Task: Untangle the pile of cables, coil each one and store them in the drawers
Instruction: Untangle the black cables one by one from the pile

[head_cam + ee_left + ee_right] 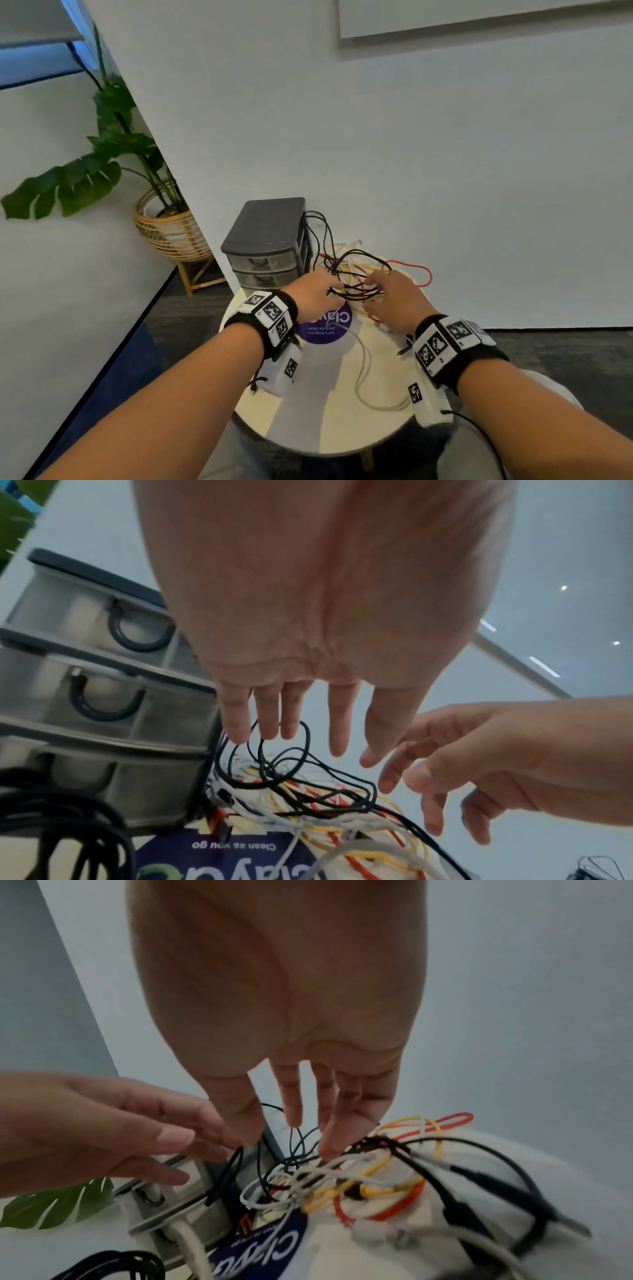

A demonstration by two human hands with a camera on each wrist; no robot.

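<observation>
Hands, left (313, 294) and right (394, 294), seemingly loose-fingered, gripping nothing, over thin tangled cables (356, 274).

Leafy green plant (102, 144) sits in a wicker basket stand (173, 233) on the floor off to the left. Round purple sticker (325, 327) on the small round table (329, 421), white wall (411, 154) behind it.

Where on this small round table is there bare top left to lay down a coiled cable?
The table's near edge is bare, between the purple sticker and the rim, crossed only by a grey cable. The far side is crowded: the tangled cables fill it beside the drawer unit, with left hand and right hand over them.
</observation>
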